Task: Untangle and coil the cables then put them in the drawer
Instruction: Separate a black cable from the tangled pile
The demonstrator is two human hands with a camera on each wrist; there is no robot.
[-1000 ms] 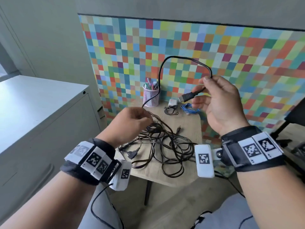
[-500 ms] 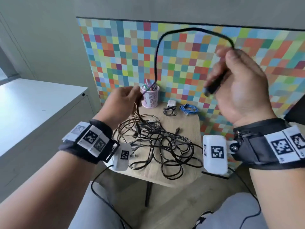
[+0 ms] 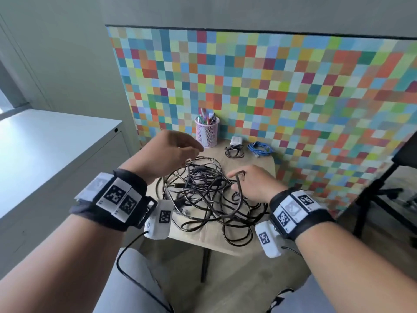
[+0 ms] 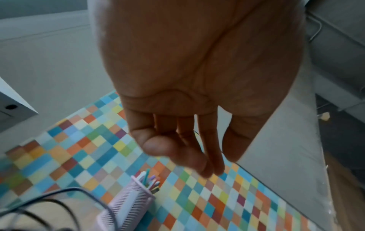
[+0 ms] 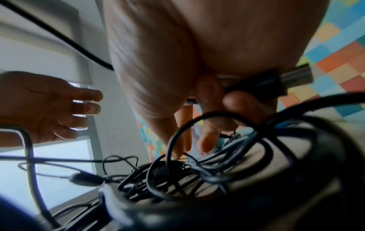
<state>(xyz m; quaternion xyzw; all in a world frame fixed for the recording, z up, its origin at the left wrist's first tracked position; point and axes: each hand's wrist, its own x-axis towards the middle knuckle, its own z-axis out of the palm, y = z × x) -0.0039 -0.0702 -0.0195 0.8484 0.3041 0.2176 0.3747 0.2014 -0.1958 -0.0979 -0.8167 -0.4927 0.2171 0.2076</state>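
One tangle of black cables [image 3: 203, 193] lay mid-table, reaching the near edge. A second earlier I had held a USB plug [image 5: 276, 81] high with its lead arched up; now my right hand [image 3: 250, 184] was down on the heap's right side, fingers curled round that plug. My left hand [image 3: 173, 147] hung slack and empty above the far-left part. So: no cable freed yet, none coiled. Pen cup [image 3: 207, 131] stood at the far edge, near the heap; little bare table [image 3: 259, 163] remained.
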